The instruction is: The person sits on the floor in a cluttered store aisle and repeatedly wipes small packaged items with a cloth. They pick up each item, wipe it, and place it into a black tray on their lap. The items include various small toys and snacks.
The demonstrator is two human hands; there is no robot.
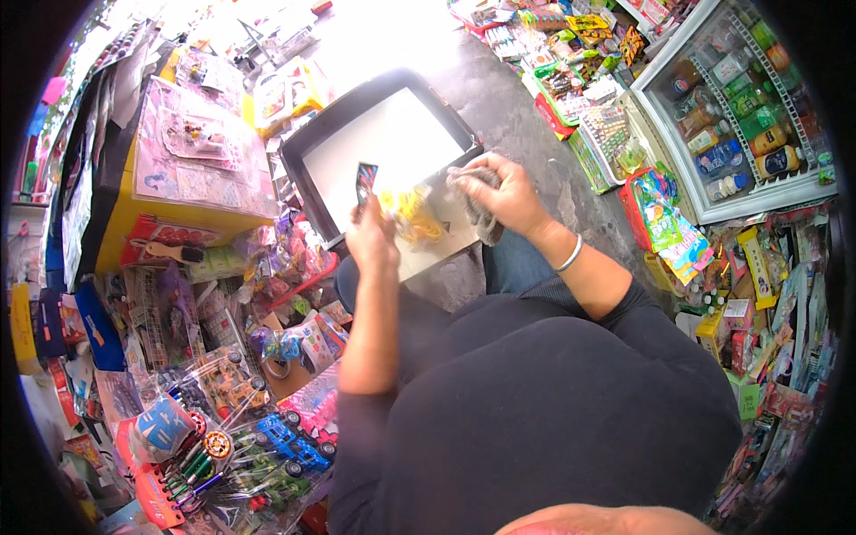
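My left hand (373, 241) grips a clear plastic packet of yellow items (420, 217), which is blurred, so I cannot tell what they are. A dark printed card (366, 182) sticks up above that hand's fingers; whether it belongs to the packet is unclear. My right hand (513, 194) is closed around a crumpled grey cloth (483, 217), just right of the packet. In front of my knees lies a shallow box (428, 85) with a black rim and a pale inside. Both hands are over its near side.
To the right stands a glass-fronted drinks fridge (705, 207), with packaged snacks (575, 73) heaped beyond it. At left, a yellow-sided stand (194, 231) rises close to the box. Wrapped toy cars (294, 445) and pens (194, 468) crowd my lower left. Grey floor (508, 100) shows between the box and snacks.
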